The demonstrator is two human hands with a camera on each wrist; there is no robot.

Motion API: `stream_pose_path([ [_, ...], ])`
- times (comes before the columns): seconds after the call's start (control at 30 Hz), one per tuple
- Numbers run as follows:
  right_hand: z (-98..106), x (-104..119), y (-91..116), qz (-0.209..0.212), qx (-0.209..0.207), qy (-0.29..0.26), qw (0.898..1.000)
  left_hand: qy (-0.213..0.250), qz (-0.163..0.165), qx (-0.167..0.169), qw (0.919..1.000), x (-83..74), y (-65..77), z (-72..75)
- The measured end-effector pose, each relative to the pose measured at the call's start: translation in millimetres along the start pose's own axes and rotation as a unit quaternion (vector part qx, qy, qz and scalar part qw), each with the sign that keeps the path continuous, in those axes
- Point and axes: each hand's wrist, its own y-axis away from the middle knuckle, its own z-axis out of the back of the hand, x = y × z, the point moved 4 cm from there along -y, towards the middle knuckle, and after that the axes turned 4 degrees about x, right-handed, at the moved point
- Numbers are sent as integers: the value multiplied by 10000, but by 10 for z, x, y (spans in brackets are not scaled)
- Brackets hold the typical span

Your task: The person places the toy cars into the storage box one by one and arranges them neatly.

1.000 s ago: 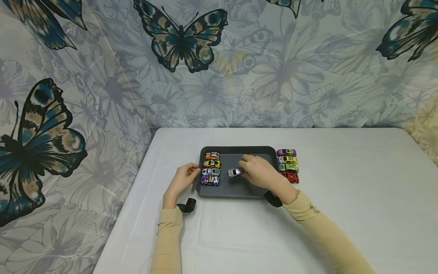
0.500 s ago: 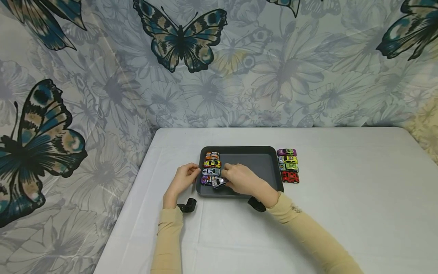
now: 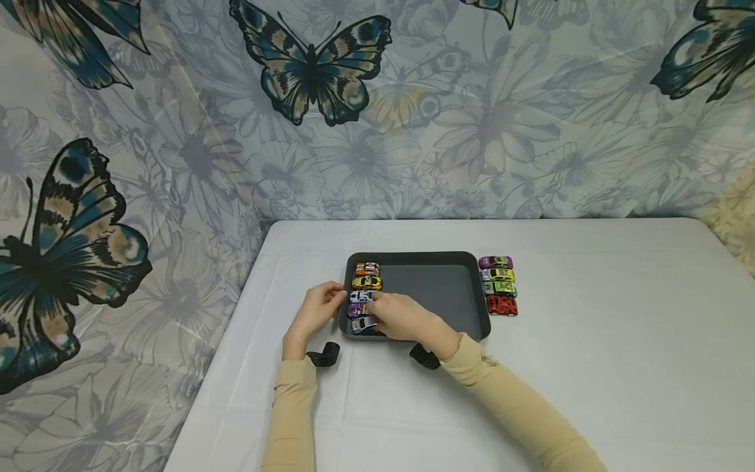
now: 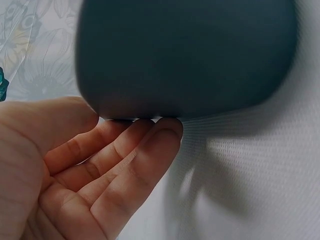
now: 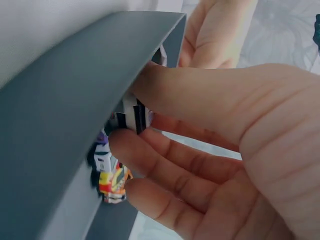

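1. Left hand (image 3: 316, 308): your straight fingers rest against the dark tray (image 3: 439, 261)'s left wall, steadying it.
2. Silver toy car (image 3: 364, 322): your right hand (image 3: 401, 316) pinches it at the tray's near-left corner, below four parked cars (image 3: 366, 288).
3. Next, I reckon: let go, then reach for the four cars (image 3: 499, 286) outside the right rim.

A table (image 3: 590, 341) covered with a white cloth carries a dark grey tray (image 3: 439, 292). The right hand's grip sits at the tray's near left corner. Well to the right of the grip, just outside the tray's right edge, a row of four toy cars (image 3: 498, 286) stands on the cloth: purple farthest, then yellow, green and red nearest.
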Motion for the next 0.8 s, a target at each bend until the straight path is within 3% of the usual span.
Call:
stream_pose_path([
  [0.4,-92,-20,-95,-49,43,-521,9986,2,-21,27,10000,-15,-2,2],
  [0.8,-122,16,-124,15,43,-674,9977,-25,-14,9,10000,-19,8,7],
])
